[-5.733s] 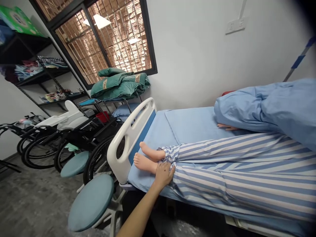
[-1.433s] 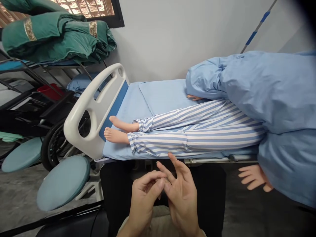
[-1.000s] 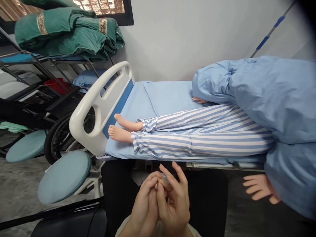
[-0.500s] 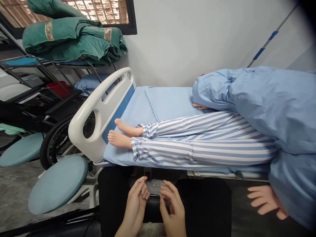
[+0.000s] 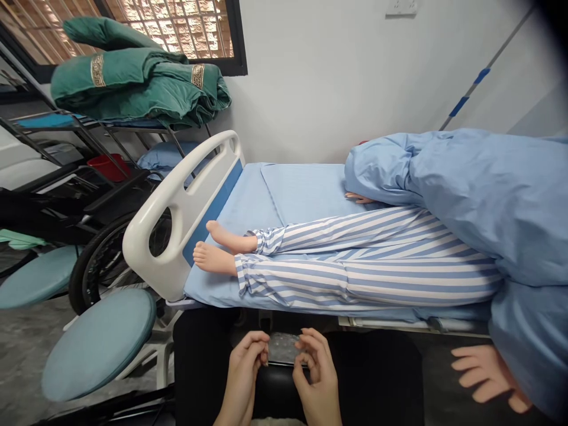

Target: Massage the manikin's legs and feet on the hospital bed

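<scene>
The left hand [image 5: 243,358] and right hand [image 5: 316,368] curl loosely, seeming empty. On their far side, the doll's legs [image 5: 310,283] stretch left to right, feet [image 5: 215,259] nearer the left hand.

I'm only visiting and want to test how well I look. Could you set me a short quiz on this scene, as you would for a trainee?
1. Do the left hand and the right hand touch each other?
2. Which pattern is on the trousers? A: dots, B: stripes, C: checks.
3. True or false: the bare feet lie close to the white end board of the bed.

Key:
1. No, a gap shows between them.
2. B
3. True
</scene>
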`<state>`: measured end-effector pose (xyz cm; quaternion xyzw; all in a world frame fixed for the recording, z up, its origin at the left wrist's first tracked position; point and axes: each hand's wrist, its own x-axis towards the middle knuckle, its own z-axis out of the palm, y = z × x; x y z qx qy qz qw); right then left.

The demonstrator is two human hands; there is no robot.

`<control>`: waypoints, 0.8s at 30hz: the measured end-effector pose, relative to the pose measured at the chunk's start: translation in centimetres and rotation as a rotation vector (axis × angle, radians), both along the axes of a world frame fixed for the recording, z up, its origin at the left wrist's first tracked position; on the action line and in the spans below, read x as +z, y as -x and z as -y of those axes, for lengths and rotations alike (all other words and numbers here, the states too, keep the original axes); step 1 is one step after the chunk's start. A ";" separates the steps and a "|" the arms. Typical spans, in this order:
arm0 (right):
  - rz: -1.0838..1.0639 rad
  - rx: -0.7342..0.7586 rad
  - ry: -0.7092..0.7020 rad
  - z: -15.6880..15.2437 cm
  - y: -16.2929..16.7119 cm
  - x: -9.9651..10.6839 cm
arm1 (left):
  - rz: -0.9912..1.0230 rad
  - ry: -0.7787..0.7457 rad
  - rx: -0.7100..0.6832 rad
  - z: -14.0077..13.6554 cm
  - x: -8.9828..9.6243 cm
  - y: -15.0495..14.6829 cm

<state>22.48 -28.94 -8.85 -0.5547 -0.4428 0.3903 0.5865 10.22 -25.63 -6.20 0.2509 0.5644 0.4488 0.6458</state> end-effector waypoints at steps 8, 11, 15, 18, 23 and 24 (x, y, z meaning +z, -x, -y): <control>0.191 0.142 0.181 -0.1 -1.5 -2.8 | -0.625 -0.472 -0.171 -9.1 3.0 1.5; 0.282 0.206 0.272 -0.1 -2.7 -6.5 | -0.877 -0.650 -0.198 -14.7 3.5 1.0; 0.306 0.174 0.403 0.1 -5.0 -12.7 | -1.248 -0.778 -0.329 -21.4 1.8 -0.2; 0.226 0.155 0.458 -0.1 -6.3 -15.9 | -1.561 -0.812 -0.484 -24.3 -0.5 0.4; 0.205 0.156 0.494 -0.7 -6.9 -18.7 | -1.944 -0.854 -0.562 -24.9 -2.2 5.0; 0.216 0.176 0.505 -0.8 -6.8 -19.2 | -1.981 -0.879 -0.575 -24.7 -1.9 5.8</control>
